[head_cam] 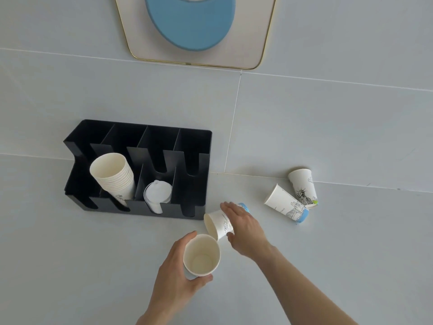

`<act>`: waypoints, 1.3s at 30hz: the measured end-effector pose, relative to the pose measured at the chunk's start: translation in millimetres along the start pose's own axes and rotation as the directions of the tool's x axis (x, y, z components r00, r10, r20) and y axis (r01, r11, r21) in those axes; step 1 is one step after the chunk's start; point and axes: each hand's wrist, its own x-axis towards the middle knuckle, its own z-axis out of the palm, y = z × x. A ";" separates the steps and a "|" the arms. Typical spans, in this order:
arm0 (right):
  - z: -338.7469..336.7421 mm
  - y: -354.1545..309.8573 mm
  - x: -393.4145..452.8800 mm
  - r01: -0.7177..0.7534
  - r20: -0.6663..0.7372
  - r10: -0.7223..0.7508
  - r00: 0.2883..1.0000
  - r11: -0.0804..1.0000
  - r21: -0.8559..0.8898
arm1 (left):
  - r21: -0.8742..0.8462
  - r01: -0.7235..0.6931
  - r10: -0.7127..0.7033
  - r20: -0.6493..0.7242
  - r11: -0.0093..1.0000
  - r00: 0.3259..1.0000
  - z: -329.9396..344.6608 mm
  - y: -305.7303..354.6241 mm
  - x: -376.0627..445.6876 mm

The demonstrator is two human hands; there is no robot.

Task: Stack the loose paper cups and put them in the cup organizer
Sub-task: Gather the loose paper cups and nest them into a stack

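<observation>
My left hand (174, 275) holds a white paper cup (201, 255) upright, its open mouth facing up. My right hand (244, 227) is wrapped over a second paper cup (218, 225) that lies on its side just right of the black cup organizer (77, 146). Further right, two more printed cups lie on their sides: one with a blue base (285, 205), one with a statue drawing (303, 186). Inside the organizer, a stack of nested cups (112, 174) leans in the second slot from the left and white lids (157, 194) sit in the third slot.
The organizer stands against a pale tiled wall on a light grey counter (70, 266). A gold-framed mirror (199, 63) hangs on the wall above and reflects a blue cap brim. The organizer's rightmost slot (192, 184) holds nothing.
</observation>
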 end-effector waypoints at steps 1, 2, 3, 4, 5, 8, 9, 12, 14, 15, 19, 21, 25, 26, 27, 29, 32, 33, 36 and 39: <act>6.1 -0.3 6.6 0.050 0.026 -0.048 0.998 0.997 -0.055 | -0.003 -0.001 0.001 -0.002 1.000 1.000 -1.0 -0.8 0.1; 12.3 -0.3 11.9 0.092 0.059 -0.086 0.995 0.990 -0.106 | -0.006 -0.002 0.002 -0.005 1.000 1.000 -1.9 -1.5 0.1; 18.5 -0.4 15.3 0.123 0.094 -0.110 0.989 0.981 -0.148 | -0.009 0.001 -0.001 -0.009 1.000 1.000 -2.9 -1.9 0.0; 24.4 -0.4 16.9 0.146 0.120 -0.126 0.985 0.972 -0.184 | -0.013 0.003 -0.003 -0.012 1.000 1.000 -4.0 -2.0 -0.2; 29.9 -0.3 17.1 0.162 0.128 -0.137 0.982 0.963 -0.216 | -0.014 0.001 -0.001 -0.011 1.000 1.000 -4.9 -2.0 -0.2; 39.6 0.9 12.8 0.148 0.063 -0.136 0.989 0.950 -0.274 | -0.013 -0.012 0.012 -0.002 1.000 1.000 -6.6 0.2 0.0; 39.6 1.5 10.4 0.120 0.034 -0.116 0.993 0.957 -0.262 | -0.013 -0.012 0.012 0.006 1.000 1.000 -6.3 0.4 0.3; 24.5 1.3 0.6 -0.044 -0.091 0.036 0.995 0.994 -0.095 | -0.007 -0.019 0.019 0.025 1.000 0.999 -4.0 -0.6 1.7; 4.2 -0.8 -8.4 -0.145 -0.207 0.172 0.963 0.980 0.138 | -0.007 -0.023 0.023 0.033 1.000 0.999 -3.2 -1.0 3.4; -7.7 -1.7 -14.0 -0.154 -0.244 0.222 0.944 0.951 0.266 | -0.010 -0.024 0.024 0.036 1.000 0.999 -2.9 -1.4 4.6; -54.4 -10.5 -43.2 -0.006 -0.234 0.225 0.946 0.734 0.679 | -0.024 -0.017 0.018 0.058 1.000 0.998 -4.4 -3.1 10.7; -68.8 -18.7 -55.4 0.070 -0.230 0.147 0.962 0.680 0.730 | -0.025 -0.011 0.013 0.083 1.000 0.997 -6.5 -4.0 13.6; -74.8 -30.7 -66.8 0.153 -0.271 0.095 0.958 0.632 0.760 | -0.013 -0.009 0.011 0.136 1.000 0.991 -10.0 -2.5 17.9; -72.8 -32.9 -67.0 0.156 -0.265 0.083 0.961 0.630 0.761 | -0.010 -0.009 0.010 0.143 1.000 0.990 -10.3 -2.1 18.5; -70.2 -35.4 -66.6 0.151 -0.249 0.067 0.966 0.636 0.757 | -0.005 -0.008 0.009 0.146 1.000 0.989 -10.4 -1.6 18.6; -63.6 -40.3 -64.1 0.132 -0.205 0.033 0.978 0.662 0.737 | -0.006 -0.004 0.005 0.146 1.000 0.989 -10.9 -0.4 18.2; -52.5 -43.1 -58.5 0.137 -0.182 -0.014 0.983 0.713 0.687 | 0.004 0.009 -0.010 0.156 1.000 0.988 -11.1 -0.9 17.8; -48.8 -43.6 -57.7 0.138 -0.177 -0.023 0.984 0.730 0.669 | 0.018 0.006 -0.009 0.163 1.000 0.987 -11.4 -1.7 17.1; -37.5 -46.0 -59.0 0.124 -0.138 -0.049 0.989 0.779 0.615 | 0.058 -0.003 -0.007 0.157 0.998 0.988 -9.5 -6.6 14.6; -29.9 -49.4 -61.8 0.118 -0.073 -0.092 0.993 0.799 0.589 | 0.061 0.060 -0.068 0.146 0.996 0.987 -6.9 -9.0 12.6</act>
